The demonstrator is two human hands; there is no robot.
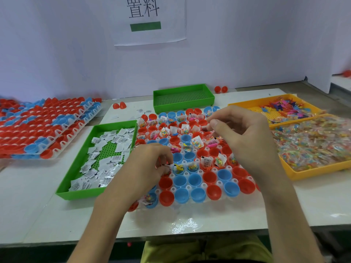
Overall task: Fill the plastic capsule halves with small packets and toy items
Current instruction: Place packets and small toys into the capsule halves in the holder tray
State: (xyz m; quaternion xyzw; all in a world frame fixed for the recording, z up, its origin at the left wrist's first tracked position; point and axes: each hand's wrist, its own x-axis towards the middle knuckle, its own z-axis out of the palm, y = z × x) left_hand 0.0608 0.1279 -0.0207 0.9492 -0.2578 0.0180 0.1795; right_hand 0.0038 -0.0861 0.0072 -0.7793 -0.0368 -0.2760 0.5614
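**Two grips busy over the capsule rack**

We took the clear capsule rack (203, 185) at the middle of the white tabletop (190, 224) as our landmark. It held red and blue capsule halves (195, 180), open side up. Those in the rack's far and middle rows carried packets and small bright toys; most in the near rows showed bare insides.

The left grip (150, 164) hovered over the rack's left edge with its fingers curled, pinching a small printed packet (166, 165) just above a cup there. The right grip (245, 133) hung over the rack's far right part, thumb and forefinger closed on a small pale piece (206, 128) — too small for us to say what it was.

Just left of the rack lay a green tray (81, 195) strewn with white printed packets (85, 185). Behind the rack stood a second green tray (182, 108), its gridded floor showing. To the rack's right sat two yellow trays: the farther one (247, 106) held coloured toy items (284, 109), the nearer one (313, 171) a heap of clear packets (313, 145) with bright bits inside.

Well left of the rack were stacked racks (47, 126) of more red and blue halves. A few loose red halves (119, 105) lay behind the rack's left corner. A paper sign (150, 19) hung on the wall beyond the rack.
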